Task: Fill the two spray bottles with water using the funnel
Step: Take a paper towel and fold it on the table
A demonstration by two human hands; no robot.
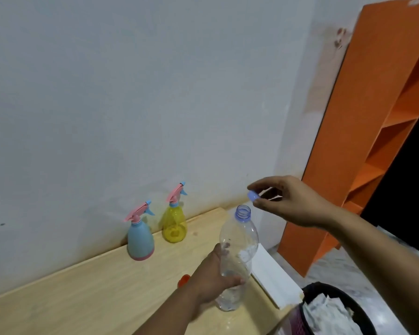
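Clear plastic water bottle (pixel 237 257) sits low centre in the frame, my left hand (pixel 211 279) wrapped round it to steady it on the wooden table (pixel 82 286); above, my right hand (pixel 286 201) pinches its lilac cap (pixel 252 196), leaving the neck free to pour. Farther back, left of centre by the wall, the blue spray bottle (pixel 140 238) and yellow spray bottle (pixel 174 223) wait capped; I see no sure funnel.

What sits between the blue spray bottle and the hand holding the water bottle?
Only bare wooden table between blue spray bottle and left hand, seen in the head view.
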